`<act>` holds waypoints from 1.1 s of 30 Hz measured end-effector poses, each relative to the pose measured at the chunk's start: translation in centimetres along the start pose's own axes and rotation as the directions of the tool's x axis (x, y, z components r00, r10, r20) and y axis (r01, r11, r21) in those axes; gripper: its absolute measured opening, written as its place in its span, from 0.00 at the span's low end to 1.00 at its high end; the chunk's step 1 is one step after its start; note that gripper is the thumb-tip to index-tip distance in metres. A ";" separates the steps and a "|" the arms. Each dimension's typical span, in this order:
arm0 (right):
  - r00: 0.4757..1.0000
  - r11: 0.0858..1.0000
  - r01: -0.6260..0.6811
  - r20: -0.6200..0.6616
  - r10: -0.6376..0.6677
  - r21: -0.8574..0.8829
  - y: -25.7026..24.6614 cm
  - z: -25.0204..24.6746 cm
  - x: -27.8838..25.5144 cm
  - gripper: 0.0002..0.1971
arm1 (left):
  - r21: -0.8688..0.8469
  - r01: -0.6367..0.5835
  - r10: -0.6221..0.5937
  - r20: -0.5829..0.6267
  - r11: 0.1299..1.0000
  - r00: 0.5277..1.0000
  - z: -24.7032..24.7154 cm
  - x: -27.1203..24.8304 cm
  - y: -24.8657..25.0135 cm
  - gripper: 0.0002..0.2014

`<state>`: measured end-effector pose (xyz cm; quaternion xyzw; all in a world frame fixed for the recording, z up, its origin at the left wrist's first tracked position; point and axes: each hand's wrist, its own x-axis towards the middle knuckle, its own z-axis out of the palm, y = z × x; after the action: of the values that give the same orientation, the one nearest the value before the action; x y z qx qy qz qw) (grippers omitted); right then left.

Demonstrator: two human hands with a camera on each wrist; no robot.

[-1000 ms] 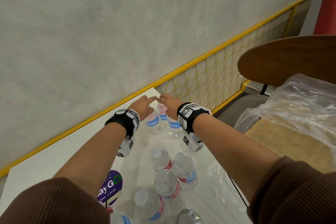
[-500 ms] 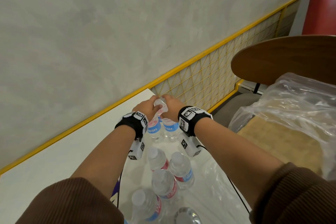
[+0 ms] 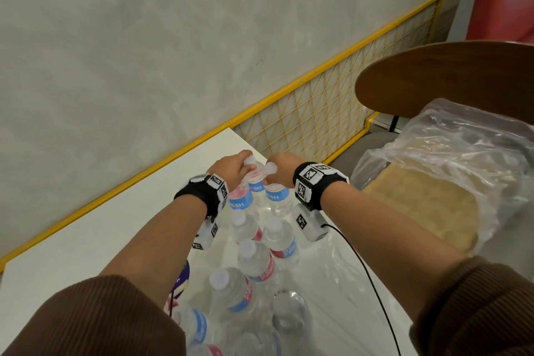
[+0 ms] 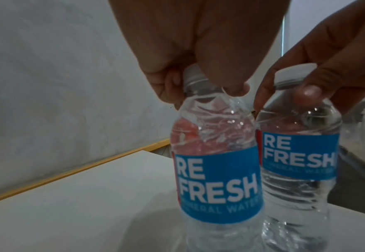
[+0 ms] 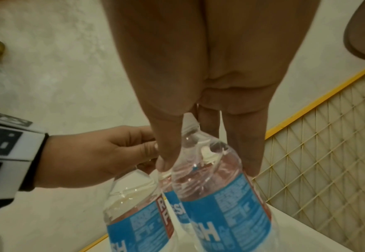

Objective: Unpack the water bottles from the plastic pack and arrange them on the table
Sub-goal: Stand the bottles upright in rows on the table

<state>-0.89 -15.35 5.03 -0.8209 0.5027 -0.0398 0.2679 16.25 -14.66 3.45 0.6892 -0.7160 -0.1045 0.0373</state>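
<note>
Two clear water bottles with blue REFRESH labels stand at the table's far end. My left hand grips the left bottle by its neck under the white cap. My right hand pinches the neck of the right bottle, thumb on one side and fingers on the other. A third bottle shows between them. Several more bottles stand nearer me inside the opened clear plastic pack. Whether the two held bottles touch the table, I cannot tell.
A grey wall and a yellow mesh barrier run behind the table. To the right stands a chair with a brown back and a crumpled clear bag on its seat. A purple packet and a black cable lie by the bottles.
A second ago my fingertips only touched the far bottles' tops. Both hands have since curled round the two necks and drawn slightly toward me.
</note>
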 end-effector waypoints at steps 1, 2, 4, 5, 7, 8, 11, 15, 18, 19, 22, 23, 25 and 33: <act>1.000 1.000 -0.005 0.005 0.005 0.012 0.1 0.0 -0.4 0.20 | -0.008 -0.008 0.008 0.009 1.000 1.000 0.0 -0.3 0.1 0.20; 1.000 1.000 -0.013 0.014 0.012 0.024 0.2 0.0 -0.9 0.20 | -0.019 -0.017 0.017 0.016 1.000 1.000 -0.1 -0.6 0.2 0.19; 0.999 0.997 -0.031 0.034 0.028 0.074 0.6 -0.1 -1.9 0.22 | -0.044 -0.018 0.020 0.025 0.999 0.999 -0.2 -1.2 0.7 0.19; 0.998 0.994 -0.039 0.046 0.035 0.105 0.9 0.0 -2.3 0.24 | -0.059 -0.012 0.013 0.028 0.998 1.000 -0.3 -1.5 0.9 0.20; 0.998 0.989 -0.042 0.060 0.034 0.142 1.6 0.3 -3.0 0.26 | -0.054 0.020 -0.017 0.059 0.998 0.998 -0.4 -2.1 1.1 0.27; 0.998 0.987 -0.040 0.058 0.031 0.156 2.0 0.5 -3.2 0.28 | -0.031 0.040 -0.037 0.084 0.999 0.996 -0.3 -2.3 1.1 0.33; 0.997 0.962 -0.077 0.047 0.067 0.261 3.0 1.2 -3.6 0.35 | -0.048 0.118 -0.109 0.145 0.992 0.983 -0.3 -3.3 0.9 0.46; 0.996 0.939 -0.086 0.026 0.082 0.333 3.4 1.7 -4.2 0.37 | -0.022 0.170 -0.164 0.166 0.985 0.972 -0.4 -4.0 0.6 0.45; 0.998 0.932 -0.061 0.005 0.064 0.357 3.2 1.8 -4.3 0.35 | 0.075 0.107 -0.116 0.125 0.991 0.985 -1.1 -3.7 1.3 0.42; 0.998 0.933 -0.058 0.002 0.062 0.356 3.0 1.8 -4.1 0.34 | 0.081 0.076 -0.084 0.103 0.994 0.991 -1.5 -3.5 1.5 0.41; 0.995 0.939 -0.087 -0.009 0.095 0.332 3.0 1.9 -3.6 0.33 | 0.019 -0.008 0.006 0.096 1.000 0.995 -2.1 -2.8 2.8 0.36; 0.994 0.939 -0.095 -0.015 0.106 0.331 3.0 2.0 -3.5 0.33 | 0.019 -0.018 0.016 0.100 1.000 0.995 -2.2 -2.6 3.1 0.32; 0.992 0.939 -0.104 -0.029 0.120 0.328 3.0 2.2 -3.2 0.32 | 0.057 -0.015 0.009 0.102 0.998 0.995 -2.4 -2.1 3.8 0.25; 0.990 0.914 -0.112 -0.036 0.137 0.391 3.0 2.1 -2.9 0.31 | 0.000 0.066 -0.066 0.052 0.998 0.996 -2.8 -0.8 4.3 0.19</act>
<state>-4.06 -13.11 2.38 -0.7164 0.5441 -0.1472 0.4111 12.60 -14.02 7.13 0.7095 -0.6935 -0.1241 0.0158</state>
